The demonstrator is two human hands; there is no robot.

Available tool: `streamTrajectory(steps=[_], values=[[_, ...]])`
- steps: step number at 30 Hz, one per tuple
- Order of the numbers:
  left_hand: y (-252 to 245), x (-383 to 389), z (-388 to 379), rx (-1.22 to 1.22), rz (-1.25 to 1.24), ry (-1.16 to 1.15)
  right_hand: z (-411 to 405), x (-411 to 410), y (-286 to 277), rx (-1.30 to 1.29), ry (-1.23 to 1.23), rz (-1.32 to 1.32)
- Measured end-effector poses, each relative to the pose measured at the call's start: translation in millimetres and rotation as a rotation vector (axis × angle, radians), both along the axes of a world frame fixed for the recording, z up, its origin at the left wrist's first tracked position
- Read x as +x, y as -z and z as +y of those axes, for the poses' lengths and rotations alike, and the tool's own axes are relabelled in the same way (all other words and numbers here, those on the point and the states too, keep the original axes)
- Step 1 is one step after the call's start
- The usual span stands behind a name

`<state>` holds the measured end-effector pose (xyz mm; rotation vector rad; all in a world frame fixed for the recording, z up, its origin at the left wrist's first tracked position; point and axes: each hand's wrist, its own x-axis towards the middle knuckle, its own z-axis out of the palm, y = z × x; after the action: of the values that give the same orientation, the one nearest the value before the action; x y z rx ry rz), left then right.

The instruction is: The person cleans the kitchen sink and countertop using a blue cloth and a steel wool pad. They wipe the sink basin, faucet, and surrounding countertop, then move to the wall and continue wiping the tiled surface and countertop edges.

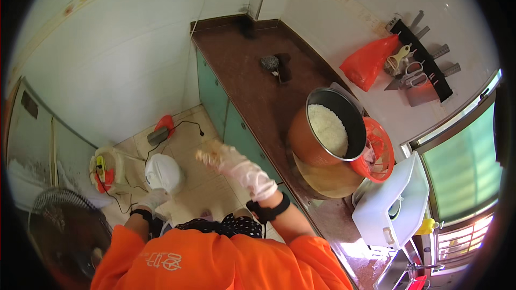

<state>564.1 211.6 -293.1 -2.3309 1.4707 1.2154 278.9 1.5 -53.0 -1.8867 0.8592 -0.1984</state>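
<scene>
My left hand, in a translucent glove, is low at the near side of a white rice cooker. Its fingers are hard to make out, and contact with the cooker is unclear. Over the floor, my gloved right hand reaches forward beside the green cabinets. Yellowish-brown colour shows at its blurred fingertips, so I cannot tell whether they hold anything. A copper-coloured inner pot with a dark inside stands on the counter to the right. White rice covers its bottom.
A round wooden board and a red plastic colander adjoin the pot. Steel wool lies on the brown countertop. Scissors hang from a wall rack. A power cord crosses the floor; a fan stands left.
</scene>
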Motion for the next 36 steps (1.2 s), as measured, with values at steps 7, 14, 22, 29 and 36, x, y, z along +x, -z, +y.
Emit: streamTrajectory(steps=[7, 14, 22, 29, 36], values=[[-36, 64, -176, -0.341, 0.173, -0.174, -216, 53, -16, -0.304, 0.671, -0.233], [-128, 106, -261, -0.358, 0.163, -0.221, -407, 30, 18, -0.206, 1.208, 0.49], [-189, 191, -403, -0.667, 0.053, -0.024, -483, 14, 53, -0.334, 0.873, 0.399], [-169, 160, -657, -1.062, 0.039, 0.558, -502, -2, 62, -0.054, 1.004, 0.517], [-121, 187, -744, -0.964, -0.141, 0.659, -594, 16, -186, -0.664, 0.996, 0.35]])
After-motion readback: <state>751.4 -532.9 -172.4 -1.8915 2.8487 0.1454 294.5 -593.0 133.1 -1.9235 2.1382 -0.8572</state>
